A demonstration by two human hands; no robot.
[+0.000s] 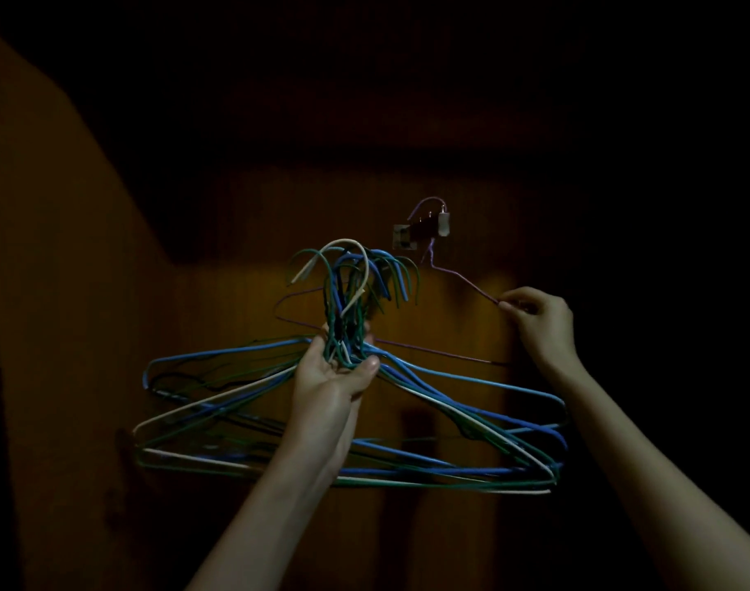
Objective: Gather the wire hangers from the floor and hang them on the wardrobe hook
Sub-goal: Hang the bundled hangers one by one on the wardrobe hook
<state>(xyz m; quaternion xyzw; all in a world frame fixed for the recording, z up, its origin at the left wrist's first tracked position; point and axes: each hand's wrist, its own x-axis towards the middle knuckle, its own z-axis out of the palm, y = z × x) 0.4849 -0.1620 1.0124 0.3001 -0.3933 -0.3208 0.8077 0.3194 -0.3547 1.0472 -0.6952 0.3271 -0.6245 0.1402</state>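
Purple wire — one hanger (458,275) already sits on the wardrobe hook (424,230), right hand (539,319) pinching its shoulder. Left hand (337,371) grips the bundle of hangers (450,390) by the necks, just below-left. Hanging step — next, lift those crooks over the hook.

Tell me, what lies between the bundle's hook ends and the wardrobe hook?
Only dark wardrobe wood: in the head view, the bundle gripped by the left hand has hook ends left of and below the wardrobe hook.
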